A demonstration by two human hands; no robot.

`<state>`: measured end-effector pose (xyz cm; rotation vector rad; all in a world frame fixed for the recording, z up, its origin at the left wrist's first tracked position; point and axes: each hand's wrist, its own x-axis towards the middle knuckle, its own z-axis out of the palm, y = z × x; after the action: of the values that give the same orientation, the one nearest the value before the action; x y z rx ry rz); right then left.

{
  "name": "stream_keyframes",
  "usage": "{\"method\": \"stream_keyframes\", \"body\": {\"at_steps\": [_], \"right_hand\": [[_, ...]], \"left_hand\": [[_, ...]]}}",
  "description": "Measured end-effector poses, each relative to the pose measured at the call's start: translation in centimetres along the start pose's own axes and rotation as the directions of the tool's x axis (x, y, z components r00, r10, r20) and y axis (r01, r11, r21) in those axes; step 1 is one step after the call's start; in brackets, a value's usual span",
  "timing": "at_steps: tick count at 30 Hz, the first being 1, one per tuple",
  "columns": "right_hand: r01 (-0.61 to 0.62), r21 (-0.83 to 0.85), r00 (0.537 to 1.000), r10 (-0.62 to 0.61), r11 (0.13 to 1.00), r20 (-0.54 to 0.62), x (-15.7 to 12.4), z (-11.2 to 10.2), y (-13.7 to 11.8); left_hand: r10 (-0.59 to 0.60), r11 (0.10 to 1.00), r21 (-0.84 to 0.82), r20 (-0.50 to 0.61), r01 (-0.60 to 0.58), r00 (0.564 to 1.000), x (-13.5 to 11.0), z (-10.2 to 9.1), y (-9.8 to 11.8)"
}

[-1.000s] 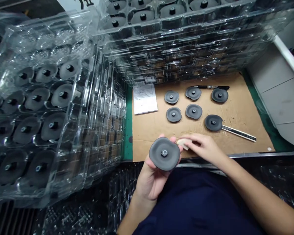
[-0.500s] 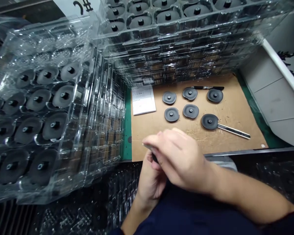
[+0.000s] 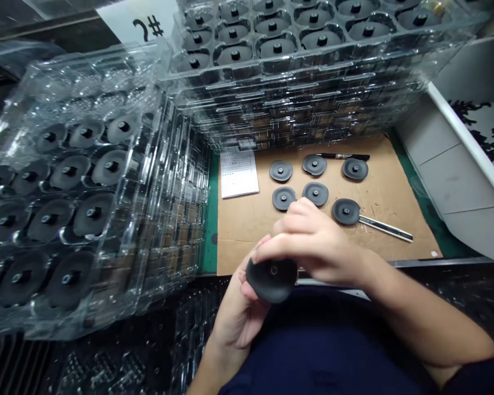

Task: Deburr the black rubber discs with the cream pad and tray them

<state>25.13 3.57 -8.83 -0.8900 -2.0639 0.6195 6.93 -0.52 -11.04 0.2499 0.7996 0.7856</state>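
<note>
Near my body I hold a black dished disc (image 3: pixel 272 286) with a small round stub at its centre. My left hand (image 3: pixel 241 312) grips its left edge from below, fingers partly hidden behind it. My right hand (image 3: pixel 319 241) reaches over the top, its fingers curled and pressed on the upper rim. Beyond my hands, several similar discs lie on a cardboard sheet (image 3: pixel 247 236). The closest is a whole disc (image 3: pixel 283 198) just past my right fingers. Another disc (image 3: pixel 346 212) touches the end of a slim cutter-like tool (image 3: pixel 389 228).
Stacked clear plastic trays (image 3: pixel 313 82) full of black discs stand at the back. Another tray stack (image 3: pixel 123 219) rises on the left. A printed paper slip (image 3: pixel 239 174) and a black pen (image 3: pixel 346 156) lie on the cardboard. At right is a white-edged bin (image 3: pixel 469 142).
The disc has tilted so that its stubbed face now shows to me. My right hand has shifted up and its fingers now lie over the top rim.
</note>
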Motion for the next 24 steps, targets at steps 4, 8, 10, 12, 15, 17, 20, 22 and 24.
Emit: {"method": "stream_keyframes", "body": {"at_steps": [4, 8, 10, 12, 15, 17, 20, 22, 24], "right_hand": [[-0.337, 0.162, 0.939, 0.343, 0.927, -0.010, -3.5, 1.9, 4.2], [-0.422, 0.002, 0.906, 0.422, 0.907, 0.034, -7.6, 4.8, 7.0], [-0.434, -0.014, 0.901, 0.434, 0.901, -0.011, -8.5, 5.3, 7.0], [-0.458, -0.002, 0.887, 0.457, 0.889, -0.062, -8.7, 5.1, 6.3], [-0.478, 0.041, 0.873, 0.480, 0.877, -0.083, -8.6, 4.2, 4.9], [-0.495, 0.106, 0.864, 0.501, 0.863, -0.051, -8.8, 3.9, 4.1], [-0.533, 0.206, 0.839, 0.545, 0.821, -0.001, -9.6, 4.1, 3.4], [-0.544, 0.229, 0.831, 0.556, 0.807, 0.015, -10.2, 4.3, 3.2], [-0.546, 0.237, 0.830, 0.557, 0.803, 0.026, -10.5, 4.4, 3.1]], "left_hand": [[-0.046, 0.996, -0.063, 0.172, 0.057, 0.984, -0.7, -0.5, -0.2], [-0.035, 0.989, -0.134, 0.200, 0.062, 0.979, -0.6, -0.3, -0.6], [-0.037, 0.984, -0.163, 0.214, 0.073, 0.976, -0.3, 0.0, -0.7], [-0.036, 0.980, -0.184, 0.233, 0.080, 0.972, 0.0, 0.3, -0.9], [-0.033, 0.974, -0.209, 0.256, 0.089, 0.966, 0.3, 0.6, -1.1], [-0.031, 0.970, -0.225, 0.266, 0.093, 0.963, 0.4, 0.8, -1.3], [-0.048, 0.963, -0.242, 0.276, 0.117, 0.960, 0.4, 1.1, -1.5], [-0.071, 0.956, -0.256, 0.285, 0.147, 0.956, 0.3, 1.3, -1.4], [-0.080, 0.952, -0.261, 0.286, 0.158, 0.955, 0.3, 1.5, -1.4]]}}
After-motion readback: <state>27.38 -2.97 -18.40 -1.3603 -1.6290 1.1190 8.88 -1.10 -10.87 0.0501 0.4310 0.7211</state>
